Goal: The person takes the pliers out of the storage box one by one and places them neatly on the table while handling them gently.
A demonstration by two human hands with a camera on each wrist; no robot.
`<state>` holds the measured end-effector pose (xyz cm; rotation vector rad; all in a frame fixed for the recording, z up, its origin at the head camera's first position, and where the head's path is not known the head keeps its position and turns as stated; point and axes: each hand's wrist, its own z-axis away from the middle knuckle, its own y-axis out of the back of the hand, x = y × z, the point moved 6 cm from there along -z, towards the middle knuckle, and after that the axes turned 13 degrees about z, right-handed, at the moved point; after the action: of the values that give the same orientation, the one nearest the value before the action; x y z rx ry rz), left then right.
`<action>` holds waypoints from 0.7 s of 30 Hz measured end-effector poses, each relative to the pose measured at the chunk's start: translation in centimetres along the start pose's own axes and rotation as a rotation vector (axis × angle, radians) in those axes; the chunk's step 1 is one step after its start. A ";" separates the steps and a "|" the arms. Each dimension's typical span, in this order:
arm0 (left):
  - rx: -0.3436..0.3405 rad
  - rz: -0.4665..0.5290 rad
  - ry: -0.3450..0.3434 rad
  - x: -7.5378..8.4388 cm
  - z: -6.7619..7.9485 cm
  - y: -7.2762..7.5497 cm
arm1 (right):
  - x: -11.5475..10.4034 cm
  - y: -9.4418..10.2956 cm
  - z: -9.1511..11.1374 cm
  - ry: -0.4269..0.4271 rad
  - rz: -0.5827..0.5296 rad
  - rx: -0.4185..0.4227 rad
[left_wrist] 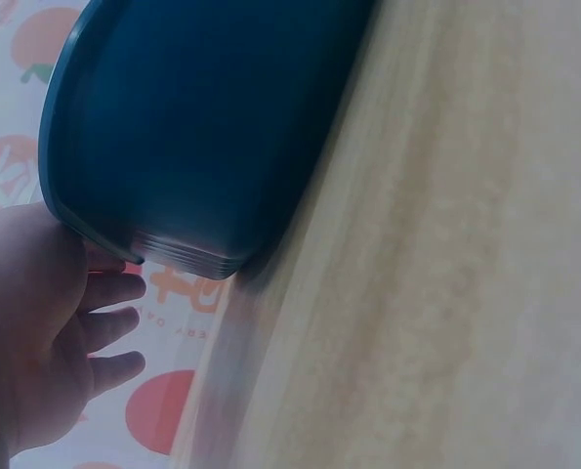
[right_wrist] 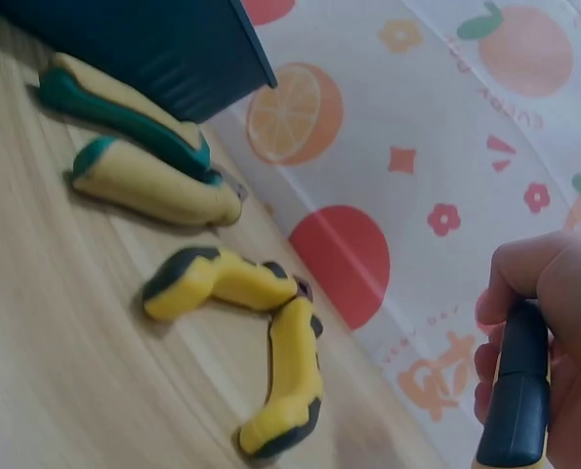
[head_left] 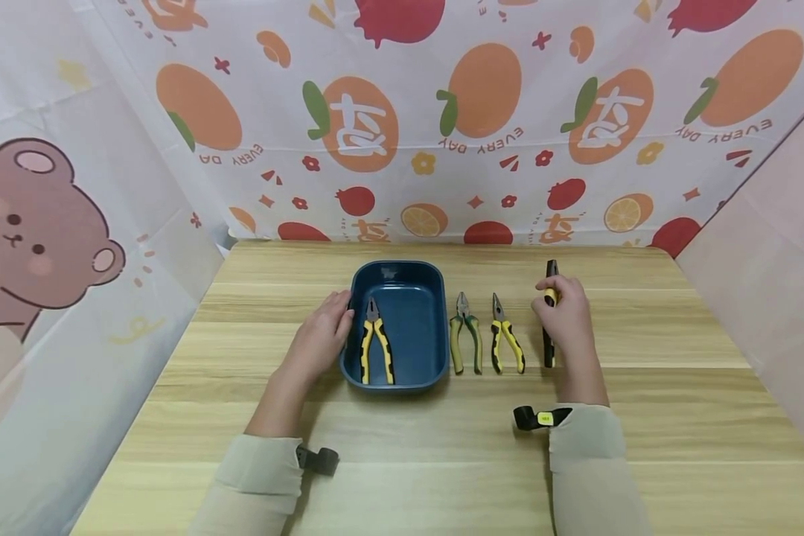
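Observation:
My left hand [head_left: 321, 331] rests against the left rim of a dark blue rectangular tray [head_left: 412, 383]. Its fingers extend loosely beside the tray wall in the left wrist view. Inside the tray lie yellow-and-black combination pliers [head_left: 373, 327], jaws pointing away from me. My right hand [head_left: 566, 313] grips a long, slim black-and-yellow hand tool [head_left: 549, 350] around its middle, right of the other tools. The right wrist view shows that tool's dark end [right_wrist: 519, 391] jutting from the fingers; I cannot tell its kind.
Between tray and right hand lie green-handled pliers [head_left: 465, 335] and yellow-and-black needle-nose pliers [head_left: 505, 346], handles towards me. A fruit-print cloth [head_left: 409, 186] hangs behind the wooden table [head_left: 409, 461]. Pale cloths line both sides.

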<state>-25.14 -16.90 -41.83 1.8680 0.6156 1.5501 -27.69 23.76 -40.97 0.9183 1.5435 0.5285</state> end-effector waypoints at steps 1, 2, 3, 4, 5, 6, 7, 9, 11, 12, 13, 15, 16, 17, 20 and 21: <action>0.002 0.000 -0.002 0.0 0.0 0.0 | 0.2 0.0 0.0 -0.005 0.005 -0.008; 0.003 0.000 -0.003 0.0 0.0 0.0 | 0.4 -0.1 -0.1 -0.008 0.011 -0.014; 0.004 0.000 -0.004 0.1 0.0 0.0 | 0.5 -0.1 -0.1 -0.012 0.019 -0.021; 0.005 0.000 -0.005 0.1 0.0 0.0 | 0.7 -0.2 -0.1 -0.014 0.026 -0.026; 0.004 -0.001 -0.004 0.0 0.0 0.0 | 0.9 -0.4 -0.1 -0.021 0.030 -0.035; 0.004 -0.002 -0.002 0.0 0.0 0.0 | 1.1 -0.6 -0.1 -0.032 0.035 -0.048; 0.003 -0.002 0.000 0.0 0.0 0.0 | 1.3 -0.8 -0.2 -0.042 0.043 -0.059; 0.000 -0.004 0.004 0.0 0.0 0.0 | 1.7 -1.2 -0.2 -0.062 0.057 -0.086; 0.000 -0.004 0.005 0.0 -0.1 0.0 | 2.2 -1.8 -0.2 -0.086 0.071 -0.118; 0.001 -0.003 0.003 0.1 -0.1 0.0 | 2.4 -2.0 -0.2 -0.094 0.079 -0.133; 0.001 -0.003 0.002 0.1 -0.1 0.0 | 2.5 -2.2 -0.2 -0.097 0.086 -0.144; 0.004 -0.003 -0.001 0.1 -0.1 0.0 | 2.7 -2.5 -0.2 -0.101 0.104 -0.162; 0.004 -0.003 -0.001 0.1 -0.1 0.0 | 2.8 -2.7 -0.1 -0.104 0.115 -0.168; 0.003 -0.003 0.000 0.1 -0.1 0.1 | 2.9 -2.8 -0.1 -0.105 0.123 -0.171; 0.000 -0.006 0.001 0.1 -0.1 0.1 | 3.1 -3.2 -0.1 -0.110 0.149 -0.172; -0.001 -0.007 0.001 0.0 -0.1 0.1 | 3.2 -3.3 -0.1 -0.112 0.156 -0.173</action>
<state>-25.21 -16.89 -41.74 1.8623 0.6211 1.5474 -28.53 24.36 -45.42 0.9230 1.3107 0.6989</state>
